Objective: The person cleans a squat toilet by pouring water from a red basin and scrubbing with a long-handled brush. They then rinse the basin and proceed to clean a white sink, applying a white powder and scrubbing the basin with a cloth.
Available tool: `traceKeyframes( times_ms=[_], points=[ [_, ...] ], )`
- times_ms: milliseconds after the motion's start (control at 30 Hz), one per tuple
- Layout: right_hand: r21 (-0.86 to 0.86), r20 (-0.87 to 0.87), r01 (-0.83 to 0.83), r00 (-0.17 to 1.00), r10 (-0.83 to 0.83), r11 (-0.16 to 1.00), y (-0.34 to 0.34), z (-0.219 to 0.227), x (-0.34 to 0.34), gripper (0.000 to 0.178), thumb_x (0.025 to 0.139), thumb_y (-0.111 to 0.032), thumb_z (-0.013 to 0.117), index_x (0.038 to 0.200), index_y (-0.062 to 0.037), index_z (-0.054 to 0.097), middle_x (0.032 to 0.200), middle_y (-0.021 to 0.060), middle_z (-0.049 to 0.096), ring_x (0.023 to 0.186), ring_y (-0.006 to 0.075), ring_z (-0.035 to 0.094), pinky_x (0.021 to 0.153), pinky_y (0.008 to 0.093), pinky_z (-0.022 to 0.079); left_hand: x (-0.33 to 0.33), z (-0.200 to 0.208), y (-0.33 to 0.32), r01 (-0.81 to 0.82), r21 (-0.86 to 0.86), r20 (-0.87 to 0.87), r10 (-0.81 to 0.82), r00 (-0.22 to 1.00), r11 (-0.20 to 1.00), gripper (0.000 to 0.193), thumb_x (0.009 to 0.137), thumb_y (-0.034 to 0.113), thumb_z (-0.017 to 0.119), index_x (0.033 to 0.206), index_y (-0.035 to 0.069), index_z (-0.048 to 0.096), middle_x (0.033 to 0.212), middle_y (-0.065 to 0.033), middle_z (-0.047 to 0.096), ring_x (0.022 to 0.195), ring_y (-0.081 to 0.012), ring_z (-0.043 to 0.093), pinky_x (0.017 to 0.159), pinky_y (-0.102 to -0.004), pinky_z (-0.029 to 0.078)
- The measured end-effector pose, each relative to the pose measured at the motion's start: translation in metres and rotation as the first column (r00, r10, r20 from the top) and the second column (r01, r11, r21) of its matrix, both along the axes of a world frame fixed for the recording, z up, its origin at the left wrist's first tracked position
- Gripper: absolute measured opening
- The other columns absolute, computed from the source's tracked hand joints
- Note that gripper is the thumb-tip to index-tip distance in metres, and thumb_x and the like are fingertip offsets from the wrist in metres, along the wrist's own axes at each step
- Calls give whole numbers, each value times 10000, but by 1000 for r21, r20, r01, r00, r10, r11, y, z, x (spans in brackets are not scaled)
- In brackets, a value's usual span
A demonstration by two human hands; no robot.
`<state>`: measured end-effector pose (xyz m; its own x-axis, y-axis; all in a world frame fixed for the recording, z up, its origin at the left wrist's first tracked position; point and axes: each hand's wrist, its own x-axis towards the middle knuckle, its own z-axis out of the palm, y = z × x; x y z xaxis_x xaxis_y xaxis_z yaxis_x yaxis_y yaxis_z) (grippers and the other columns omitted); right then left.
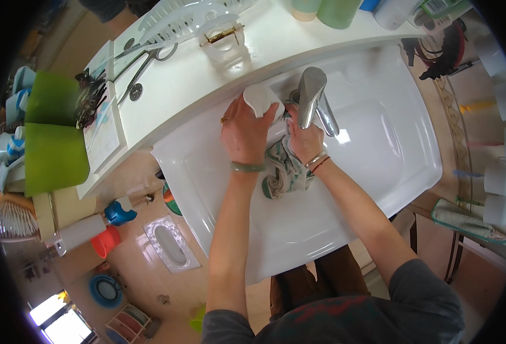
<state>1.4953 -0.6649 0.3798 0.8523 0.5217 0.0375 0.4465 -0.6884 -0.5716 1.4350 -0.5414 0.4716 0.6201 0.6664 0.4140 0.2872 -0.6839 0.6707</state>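
At the back of the white washbasin (373,189), my left hand (245,133) grips a smooth white object with a curved edge (260,98). It looks like a cup or small dish, but its full shape is hidden. My right hand (306,140) is closed on a pale cloth with green-grey patterning (287,172), just beside the chrome tap (312,94). The bunched cloth hangs down onto the basin between my wrists. Part of it is hidden under my right fingers.
Behind the basin runs a white counter (178,94) with scissors (144,69), a clear container holding a hair clip (221,46) and several bottles (338,11). Green bins (57,155) stand at left. A towel (465,223) hangs at right. A squat toilet (171,243) is in the floor.
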Motion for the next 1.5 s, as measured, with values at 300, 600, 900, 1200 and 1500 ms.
traceKeyframes(
  times_ms=[300, 600, 900, 1200, 1500],
  points=[
    [50, 313, -7, 950, -9, 999, 41, 4, -17, 372, 836, -56, 479, 1205, -72, 520, 1117, 145, 613, 776, 293, 646, 637, 387, 524, -65, 35, 22, -23, -180, 88, 39, 995, 983, 382, 674, 104, 801, 1024, 23, 670, 929, -108, 685, 802, -182, 660, 726, -293, 527],
    [-33, 205, -400, 894, 398, 916, 35, 16, -28, 324, 849, -75, 460, 1171, -102, 495, 1130, 117, 610, 701, 290, 650, 565, 401, 523, -105, 62, 47, -35, -62, 69, 40, 997, 997, 344, 734, 105, 763, 1058, 36, 670, 899, -42, 668, 764, -97, 579, 677, -230, 477],
    [-268, 154, -201, 957, 248, 942, 50, 15, -32, 339, 868, -119, 460, 1201, -72, 504, 1043, 121, 640, 646, 281, 647, 535, 378, 515, -64, 52, 30, 73, -212, 103, -52, 993, 975, 360, 710, 142, 775, 1036, 34, 668, 892, -68, 674, 777, -134, 617, 698, -273, 510],
    [-91, 359, -172, 913, 194, 981, -37, -2, -4, 507, 736, 8, 538, 1216, -155, 525, 1288, 60, 547, 697, 229, 654, 519, 327, 510, -9, 10, 20, 77, -34, 71, -75, 995, 996, 372, 646, 314, 792, 901, 72, 668, 857, -64, 678, 806, -251, 650, 663, -347, 514],
    [-119, 277, -188, 937, 214, 975, 2, -3, -79, 434, 776, -39, 524, 1205, -105, 509, 1315, 76, 521, 542, 269, 605, 477, 351, 490, 10, -4, 11, 14, 91, -94, -6, 996, 996, 386, 668, 393, 759, 918, 114, 667, 863, -71, 669, 795, -284, 630, 682, -374, 500]
  ],
)
